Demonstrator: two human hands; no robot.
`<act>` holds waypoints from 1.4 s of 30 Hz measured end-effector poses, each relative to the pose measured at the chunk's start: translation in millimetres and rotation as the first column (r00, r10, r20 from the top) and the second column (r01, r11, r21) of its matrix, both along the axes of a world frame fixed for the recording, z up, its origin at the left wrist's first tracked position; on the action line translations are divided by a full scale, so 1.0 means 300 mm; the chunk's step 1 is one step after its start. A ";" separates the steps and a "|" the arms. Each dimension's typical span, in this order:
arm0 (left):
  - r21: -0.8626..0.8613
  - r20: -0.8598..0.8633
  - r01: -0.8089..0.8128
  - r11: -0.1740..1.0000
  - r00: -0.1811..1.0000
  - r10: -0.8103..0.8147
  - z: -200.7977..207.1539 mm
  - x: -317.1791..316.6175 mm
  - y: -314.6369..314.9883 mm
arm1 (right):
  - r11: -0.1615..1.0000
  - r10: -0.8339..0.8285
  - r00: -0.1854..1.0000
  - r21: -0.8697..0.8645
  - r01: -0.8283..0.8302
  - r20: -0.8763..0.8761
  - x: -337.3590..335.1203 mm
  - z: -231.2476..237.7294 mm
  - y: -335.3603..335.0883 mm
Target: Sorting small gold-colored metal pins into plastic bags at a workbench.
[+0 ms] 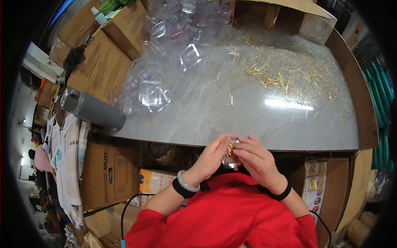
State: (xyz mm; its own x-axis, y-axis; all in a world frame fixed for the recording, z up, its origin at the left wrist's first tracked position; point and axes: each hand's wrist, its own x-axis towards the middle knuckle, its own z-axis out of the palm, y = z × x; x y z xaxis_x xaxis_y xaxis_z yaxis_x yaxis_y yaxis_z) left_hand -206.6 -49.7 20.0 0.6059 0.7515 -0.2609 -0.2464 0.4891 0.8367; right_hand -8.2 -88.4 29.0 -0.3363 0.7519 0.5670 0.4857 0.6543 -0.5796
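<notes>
Just off the near edge of the table, in front of my red shirt, both hands are closed around a small clear plastic case (pixel 228 162). Gold metal hooks (pixel 230 148) show in it between my palms. My left hand (pixel 209 160) grips its left side, with a pale bangle and a black band at that wrist. On the other side, the fingers of my right hand (pixel 258 160) lie bent over the case; a black band circles this wrist too. Fingers cover much of the case, so I cannot tell whether its lid is closed.
Loose gold hooks (pixel 285 80) spread over the right of the grey marble-look table (pixel 198 111). Clear plastic cases (pixel 151 96) are heaped at its left and back. A grey bottle (pixel 97 111) lies at the left edge. Cardboard boxes (pixel 99 62) stand left; a cardboard wall (pixel 353 82) borders the right.
</notes>
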 end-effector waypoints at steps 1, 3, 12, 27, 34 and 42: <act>0.068 -0.078 0.000 0.998 0.997 0.005 -0.004 0.010 0.040 | 1.000 -0.027 1.000 -0.005 0.027 0.005 0.003 -0.001 0.022; 0.198 -0.231 0.019 0.980 0.972 0.028 -0.002 0.040 0.097 | 0.996 -0.087 0.996 -0.020 0.087 0.011 0.005 -0.035 0.065; 0.885 -0.463 0.379 0.270 0.656 0.596 -0.015 0.019 0.079 | 0.987 -0.160 0.987 0.007 0.160 0.027 -0.002 -0.088 0.095; 0.909 -0.415 0.366 0.198 0.758 0.504 -0.063 0.072 0.085 | 0.935 -0.354 0.934 -0.022 0.355 0.051 0.085 -0.056 0.034; 0.882 -0.451 0.446 0.153 0.704 0.549 -0.064 0.084 0.078 | 0.931 -0.363 0.930 -0.024 0.365 0.052 0.064 -0.070 0.055; 0.919 -0.373 0.376 0.119 0.728 0.575 -0.087 0.082 0.076 | 0.907 -0.418 0.906 -0.021 0.420 0.065 0.061 -0.055 0.067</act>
State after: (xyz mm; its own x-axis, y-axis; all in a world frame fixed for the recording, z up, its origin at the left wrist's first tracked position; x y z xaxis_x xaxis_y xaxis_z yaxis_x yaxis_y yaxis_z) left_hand -182.1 -26.9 -6.1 0.5744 0.6494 0.4984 0.4841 -0.7604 0.4328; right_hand 10.1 -68.2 12.5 -0.0174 0.8490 0.5282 0.7444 0.3637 -0.5600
